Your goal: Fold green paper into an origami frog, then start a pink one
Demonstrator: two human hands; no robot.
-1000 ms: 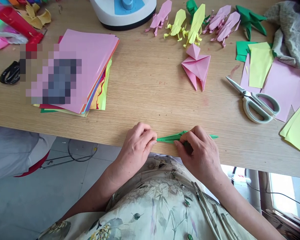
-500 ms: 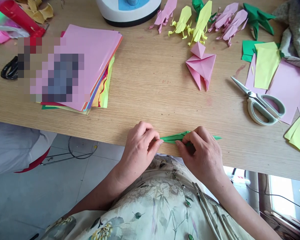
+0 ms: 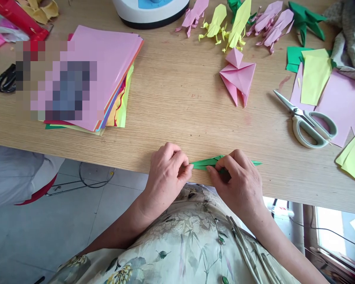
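Observation:
A narrow folded green origami paper (image 3: 205, 162) lies lengthwise at the table's front edge, held between both hands. My left hand (image 3: 170, 167) pinches its left tip between thumb and fingers. Closed over its middle is my right hand (image 3: 239, 173), with the thumb pressed on the near side; this hides part of the paper, and a thin green point sticks out to its right. Farther back sits a pink folded paper figure (image 3: 238, 79). Grey-handled scissors (image 3: 306, 120) rest to the right, blades pointing up and left.
A stack of coloured paper (image 3: 112, 71) is at left, partly blurred out. Several folded paper insects (image 3: 238, 25) stand along the back beside a white-and-blue device (image 3: 150, 14). Loose yellow sheets (image 3: 316, 77) and a grey cloth (image 3: 349, 51) are at right. Someone's pale-clothed leg (image 3: 14, 173) shows at lower left.
Both hands keep their grip on the green paper, with barely any finger movement. The view has shifted slightly, so the paper stack appears a little farther left.

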